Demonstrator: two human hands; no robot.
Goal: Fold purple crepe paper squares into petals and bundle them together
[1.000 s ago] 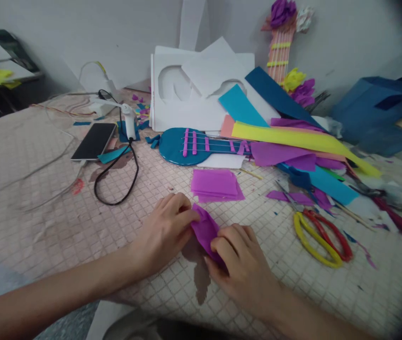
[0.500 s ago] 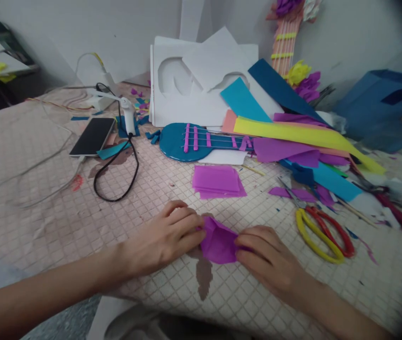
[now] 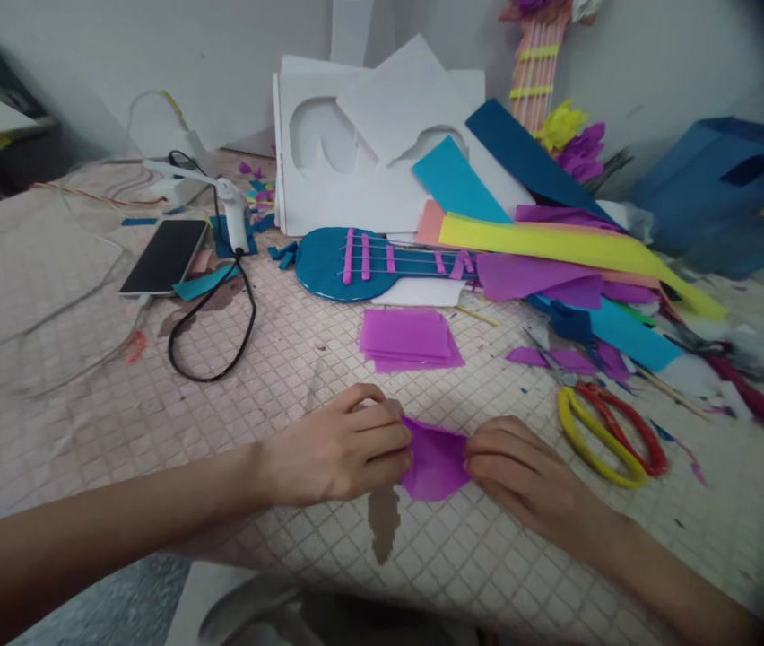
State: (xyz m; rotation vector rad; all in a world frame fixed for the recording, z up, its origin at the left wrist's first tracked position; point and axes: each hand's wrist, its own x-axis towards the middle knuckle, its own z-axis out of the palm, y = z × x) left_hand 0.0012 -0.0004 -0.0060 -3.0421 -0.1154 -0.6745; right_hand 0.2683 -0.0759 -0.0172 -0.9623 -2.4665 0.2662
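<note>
A piece of purple crepe paper (image 3: 435, 460) is stretched between my two hands, just above the tablecloth. My left hand (image 3: 348, 446) pinches its left edge, fingers closed. At the opposite edge my right hand (image 3: 523, 467) pinches it too, the fingertips pressed together. The paper looks slightly cupped, with a fold along its upper side. Beyond the hands lies a stack of purple paper rectangles (image 3: 409, 337). Behind that stack rests a small blue guitar model (image 3: 338, 265) with pink strips and thin strings.
Scissors with yellow and red handles (image 3: 601, 440) lie to the right. Coloured paper strips (image 3: 557, 247) pile up behind them, near a blue bag (image 3: 724, 193). On the left are a phone (image 3: 165, 257), a black cord loop (image 3: 211, 372) and a white glue gun (image 3: 234, 215). White boards (image 3: 382, 202) lean at the back.
Both hands have shifted slightly right with the purple paper. The paper appears flatter and smoother between them. The camera view has shifted a little.
</note>
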